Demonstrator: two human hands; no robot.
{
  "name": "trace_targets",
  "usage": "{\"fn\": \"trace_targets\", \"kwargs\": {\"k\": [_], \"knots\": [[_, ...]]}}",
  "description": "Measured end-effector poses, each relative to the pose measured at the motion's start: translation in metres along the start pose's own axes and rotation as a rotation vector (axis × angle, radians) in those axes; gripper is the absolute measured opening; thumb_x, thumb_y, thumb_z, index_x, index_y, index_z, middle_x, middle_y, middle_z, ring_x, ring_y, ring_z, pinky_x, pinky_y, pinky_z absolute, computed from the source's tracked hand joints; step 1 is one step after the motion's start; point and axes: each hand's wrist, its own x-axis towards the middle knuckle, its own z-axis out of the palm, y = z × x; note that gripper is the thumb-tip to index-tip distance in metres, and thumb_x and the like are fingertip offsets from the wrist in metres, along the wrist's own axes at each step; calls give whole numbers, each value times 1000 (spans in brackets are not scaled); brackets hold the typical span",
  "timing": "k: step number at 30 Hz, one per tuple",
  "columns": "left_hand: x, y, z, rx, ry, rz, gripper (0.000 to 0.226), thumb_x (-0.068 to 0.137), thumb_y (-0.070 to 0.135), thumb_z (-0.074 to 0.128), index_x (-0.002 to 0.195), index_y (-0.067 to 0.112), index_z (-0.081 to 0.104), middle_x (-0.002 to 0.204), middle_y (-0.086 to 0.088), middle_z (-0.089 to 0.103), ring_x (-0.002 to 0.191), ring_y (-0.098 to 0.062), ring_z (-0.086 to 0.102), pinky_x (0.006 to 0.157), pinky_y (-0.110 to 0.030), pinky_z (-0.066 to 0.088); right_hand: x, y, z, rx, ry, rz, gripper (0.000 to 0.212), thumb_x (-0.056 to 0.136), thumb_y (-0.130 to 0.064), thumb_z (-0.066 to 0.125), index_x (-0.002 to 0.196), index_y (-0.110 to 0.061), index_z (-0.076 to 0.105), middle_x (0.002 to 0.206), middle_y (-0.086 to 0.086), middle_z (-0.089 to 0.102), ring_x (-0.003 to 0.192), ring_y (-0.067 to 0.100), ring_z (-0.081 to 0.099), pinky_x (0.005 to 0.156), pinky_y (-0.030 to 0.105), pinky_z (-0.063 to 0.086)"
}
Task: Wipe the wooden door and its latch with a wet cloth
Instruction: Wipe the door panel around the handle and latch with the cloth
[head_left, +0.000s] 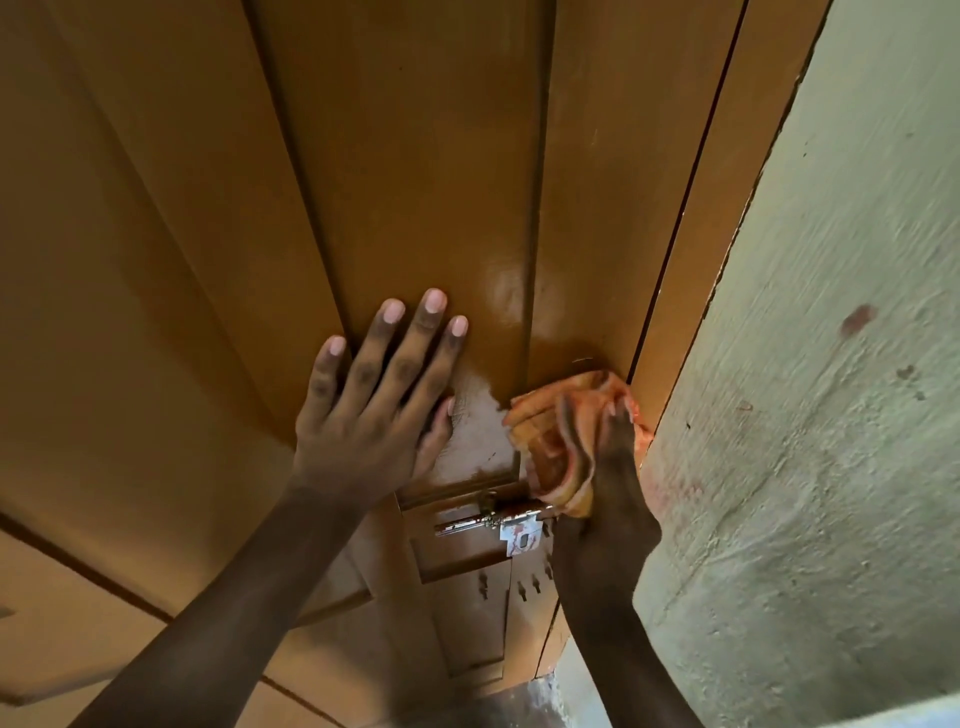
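A brown wooden door (405, 171) with raised panels fills most of the view. My left hand (376, 400) lies flat on it, fingers spread, holding nothing. My right hand (608, 499) grips a bunched orange cloth (563, 436) and presses it against the door near its right edge, just above the latch. The metal latch (493, 519), a sliding bolt with a small plate, sits below the cloth between my two wrists. A wet, shiny patch (506, 296) shows on the wood above the cloth.
A rough pale green wall (810, 415) with a few reddish stains stands right beside the door's frame (691, 291), close to my right hand. A strip of floor (524, 701) shows at the bottom under the door.
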Motion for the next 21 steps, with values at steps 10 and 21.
{"fn": "trace_targets", "kwargs": {"k": [10, 21], "knots": [[2, -1, -2, -10, -6, -9, 74, 101, 51, 51, 166, 19, 33, 173, -8, 24, 158, -29, 25, 128, -48, 7, -10, -6, 5, -54, -47, -123, 51, 107, -28, 50, 153, -11, 36, 158, 19, 41, 133, 52, 56, 61, 45, 66], [3, -1, -3, -26, 10, 1, 74, 101, 51, 51, 165, 19, 36, 171, -7, 29, 156, -28, 27, 124, -48, 14, 0, -11, 7, -88, -42, -132, 56, 104, -31, 55, 153, -11, 37, 152, 21, 48, 138, 49, 50, 78, 39, 66]]}}
